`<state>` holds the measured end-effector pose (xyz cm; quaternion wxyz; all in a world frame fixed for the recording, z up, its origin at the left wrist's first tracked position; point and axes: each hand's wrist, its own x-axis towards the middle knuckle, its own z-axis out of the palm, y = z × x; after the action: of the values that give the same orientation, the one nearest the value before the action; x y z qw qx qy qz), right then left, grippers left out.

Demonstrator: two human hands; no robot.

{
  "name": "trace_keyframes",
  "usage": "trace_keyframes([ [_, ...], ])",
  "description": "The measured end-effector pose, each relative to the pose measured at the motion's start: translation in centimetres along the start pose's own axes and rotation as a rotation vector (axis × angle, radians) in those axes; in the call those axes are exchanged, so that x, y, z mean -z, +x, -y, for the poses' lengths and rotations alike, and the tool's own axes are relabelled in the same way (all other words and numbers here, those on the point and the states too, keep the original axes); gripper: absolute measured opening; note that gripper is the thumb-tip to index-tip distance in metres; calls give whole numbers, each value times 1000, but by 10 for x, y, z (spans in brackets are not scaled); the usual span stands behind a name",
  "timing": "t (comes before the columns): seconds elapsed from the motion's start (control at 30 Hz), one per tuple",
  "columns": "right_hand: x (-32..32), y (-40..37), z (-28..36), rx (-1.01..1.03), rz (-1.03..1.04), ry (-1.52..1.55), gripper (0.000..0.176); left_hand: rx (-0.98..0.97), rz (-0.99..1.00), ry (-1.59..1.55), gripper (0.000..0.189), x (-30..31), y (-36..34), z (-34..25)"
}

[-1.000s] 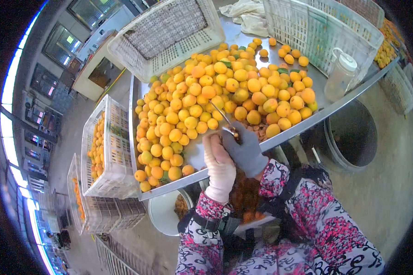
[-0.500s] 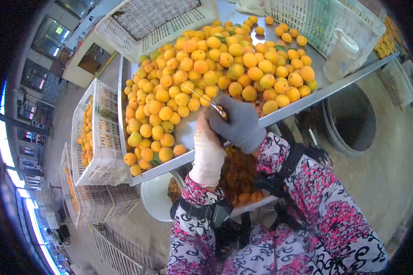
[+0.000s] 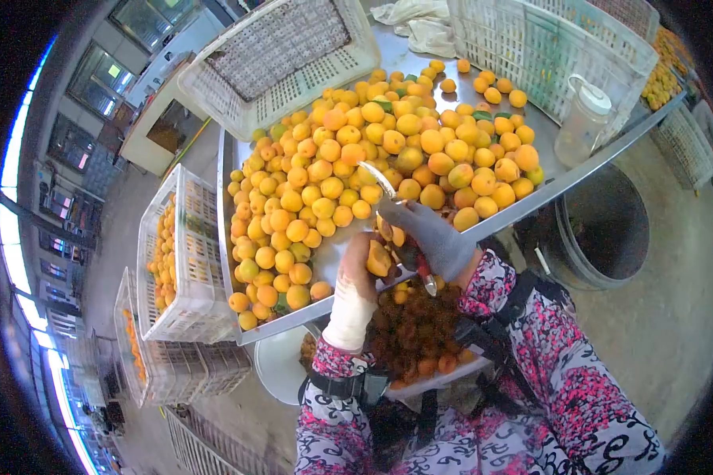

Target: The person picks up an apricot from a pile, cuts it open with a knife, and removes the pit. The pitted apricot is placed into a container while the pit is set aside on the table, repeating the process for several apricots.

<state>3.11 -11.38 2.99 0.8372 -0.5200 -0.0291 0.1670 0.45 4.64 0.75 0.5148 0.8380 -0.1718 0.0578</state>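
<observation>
My right hand (image 3: 436, 237), in a grey glove, is closed around a tool with a curved metal blade (image 3: 381, 179). A red part of its handle shows below the glove. My left hand (image 3: 355, 289) has a white covering over palm and wrist and grips a cut apricot (image 3: 379, 259). Another orange piece of apricot (image 3: 394, 233) shows between the two hands. Both hands are close together above the front edge of the metal table (image 3: 345, 244). Whole apricots (image 3: 317, 170) are heaped just beyond them. Below, a container of split apricots (image 3: 416, 336) is partly hidden by my arms.
White plastic crates stand at the left (image 3: 184, 305), at the table's back left (image 3: 281, 71) and back right (image 3: 523, 59). A clear lidded jug (image 3: 585, 123) sits near the right edge. A dark barrel (image 3: 602, 229) and a white bucket (image 3: 273, 372) are on the floor.
My hands have moved slightly apart and lower, and the cut apricot now shows in my left hand. The tool's blade has turned to point more upward. The view has shifted a little.
</observation>
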Motion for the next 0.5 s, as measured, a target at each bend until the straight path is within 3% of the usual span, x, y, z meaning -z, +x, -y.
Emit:
trace_keyframes([
  [0.03,1,0,2,-87,21,42,33,-186,-6,220,21,7,0,5],
  [0.07,2,1,2,-83,20,41,33,-373,-12,439,32,11,-1,7],
  [0.13,4,3,0,-136,-32,17,34,-314,83,287,27,15,-3,-9],
  [0.2,-1,3,0,-117,-87,4,35,10,292,425,23,21,-2,-42],
  [0.27,-2,2,-1,-107,-138,-11,36,-80,244,527,23,21,1,-23],
  [0.33,4,3,-1,-151,-68,-273,35,121,103,-187,25,20,4,-4],
  [0.37,4,8,-7,-159,-67,-271,35,239,144,-401,27,19,6,-19],
  [0.43,-1,14,-22,54,-92,-323,34,317,109,-485,27,11,9,-30],
  [0.47,-1,13,-23,37,-98,-318,34,379,69,-563,27,6,10,-30],
  [0.5,-1,12,-24,77,-119,-337,37,93,5,-277,31,-1,9,-25],
])
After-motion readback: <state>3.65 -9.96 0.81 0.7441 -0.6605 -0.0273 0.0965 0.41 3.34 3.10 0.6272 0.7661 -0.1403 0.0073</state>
